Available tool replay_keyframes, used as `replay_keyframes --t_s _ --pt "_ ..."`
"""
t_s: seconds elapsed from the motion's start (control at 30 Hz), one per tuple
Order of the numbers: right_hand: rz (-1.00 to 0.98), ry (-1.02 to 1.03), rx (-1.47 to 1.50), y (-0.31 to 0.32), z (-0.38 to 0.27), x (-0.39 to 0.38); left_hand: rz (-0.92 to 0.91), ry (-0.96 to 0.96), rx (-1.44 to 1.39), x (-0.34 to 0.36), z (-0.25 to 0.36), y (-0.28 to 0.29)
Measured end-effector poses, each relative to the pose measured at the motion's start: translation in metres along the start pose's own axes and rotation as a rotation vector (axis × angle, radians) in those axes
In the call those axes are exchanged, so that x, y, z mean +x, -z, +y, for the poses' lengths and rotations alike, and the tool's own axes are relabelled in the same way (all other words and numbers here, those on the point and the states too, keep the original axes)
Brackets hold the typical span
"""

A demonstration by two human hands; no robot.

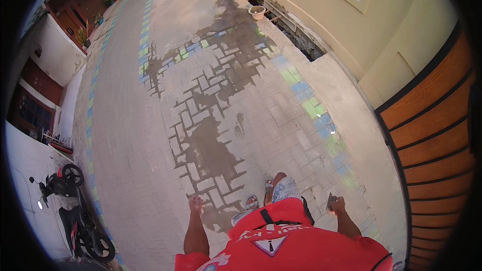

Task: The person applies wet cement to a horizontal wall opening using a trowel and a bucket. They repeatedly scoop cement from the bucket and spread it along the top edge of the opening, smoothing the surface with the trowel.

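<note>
My left hand (196, 204) hangs low over the paving on the left, its fingers curled in with nothing seen in them. On the right, my right hand (338, 205) is closed round a small, dark, flat thing (330, 201); its kind is too small to make out. Both hands are apart from the ground. Ahead of my sandalled feet (252, 202), a dark wet patch (210, 150) spreads over the grey paving blocks (281, 135) and runs along their joints toward the far end.
A light basin (257, 12) stands beside an open drain (296, 35) along the beige wall (321, 20). An orange slatted gate (432, 140) with black framing rises at right. A motorbike (75, 211) is parked at left by a white wall (27, 170). Green and blue blocks (306, 95) edge the lane.
</note>
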State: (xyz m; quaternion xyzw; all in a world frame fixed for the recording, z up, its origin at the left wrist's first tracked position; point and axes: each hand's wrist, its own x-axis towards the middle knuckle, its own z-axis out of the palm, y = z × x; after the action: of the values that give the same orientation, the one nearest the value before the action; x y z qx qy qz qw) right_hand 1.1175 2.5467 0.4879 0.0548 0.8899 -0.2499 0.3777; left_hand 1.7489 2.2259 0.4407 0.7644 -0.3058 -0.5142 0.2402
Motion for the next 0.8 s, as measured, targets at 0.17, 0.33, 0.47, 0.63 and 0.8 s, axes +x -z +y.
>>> replay_keyframes --t_s 0.17,0.33,0.47,0.63,0.8 --pt "0.114 0.070 -0.268 -0.021 -0.102 0.108 -0.008 -0.591 -0.058 0.147 0.381 -0.128" --pt "0.112 0.120 -0.145 -0.056 -0.283 0.235 -0.313 -0.605 -0.069 0.217 0.505 -0.266" --pt "-0.143 0.228 0.196 -0.043 -0.566 0.214 -0.282 -0.114 0.186 0.216 0.484 -0.331" --pt "-0.482 0.337 0.721 -0.008 -0.856 0.219 -0.376 0.540 0.459 0.214 0.442 -0.384" --pt "-0.503 0.338 1.040 -0.029 -1.045 0.288 -0.380 0.724 0.433 0.298 0.537 -0.471"
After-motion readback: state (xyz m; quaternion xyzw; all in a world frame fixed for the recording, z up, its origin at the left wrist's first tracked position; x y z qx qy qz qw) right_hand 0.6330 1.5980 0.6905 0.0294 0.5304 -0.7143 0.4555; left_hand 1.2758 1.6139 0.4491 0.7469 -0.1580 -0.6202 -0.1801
